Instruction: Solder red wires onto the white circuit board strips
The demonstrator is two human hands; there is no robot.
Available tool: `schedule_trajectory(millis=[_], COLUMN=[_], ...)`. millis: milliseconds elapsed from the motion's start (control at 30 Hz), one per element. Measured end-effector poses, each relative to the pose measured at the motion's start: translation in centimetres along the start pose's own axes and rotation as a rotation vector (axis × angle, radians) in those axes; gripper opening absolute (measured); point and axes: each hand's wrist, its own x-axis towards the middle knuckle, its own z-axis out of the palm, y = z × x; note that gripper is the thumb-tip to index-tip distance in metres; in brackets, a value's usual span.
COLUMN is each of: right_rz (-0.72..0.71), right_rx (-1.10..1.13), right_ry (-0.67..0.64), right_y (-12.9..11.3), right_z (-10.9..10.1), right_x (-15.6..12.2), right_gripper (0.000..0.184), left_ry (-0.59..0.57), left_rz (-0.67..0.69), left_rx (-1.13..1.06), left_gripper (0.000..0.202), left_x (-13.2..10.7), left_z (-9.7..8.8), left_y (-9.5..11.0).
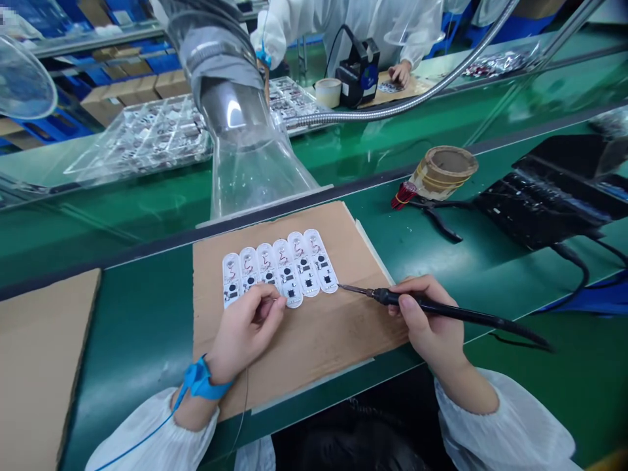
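Over the green surface (pixel 142 327), the right hand (pixel 434 320) closes pen-like around a soldering iron (pixel 392 298), presumably for fine control; the left hand (pixel 252 324) pinches what seems thin wire (pixel 246 392) by six circuit boards (pixel 285 265), rowed on cardboard (pixel 324 340) likely shielding the surface.

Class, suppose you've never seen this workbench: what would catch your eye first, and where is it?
Probably the large clear hood, standing beyond the central cardboard sheet. Next comes the row of six white circuit boards on that sheet, partly hidden by the left hand. The right hand holds a black soldering iron, its tip beside the rightmost board.
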Motion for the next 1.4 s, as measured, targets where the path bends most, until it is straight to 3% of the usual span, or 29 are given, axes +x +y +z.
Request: schedule_trajectory(millis=[1400], right_rz=[0.044], right_rx=[-0.053], right_ry=[-0.051], right_y=[0.15], right_z=[-0.13], right_x=[0.02], right_gripper=[0.012], left_ry=[-0.024], left_rz=[-0.021], left_rx=[-0.016], left_gripper=[0.009], left_x=[0.07], left_z=[-0.34], left_y=[0.1])
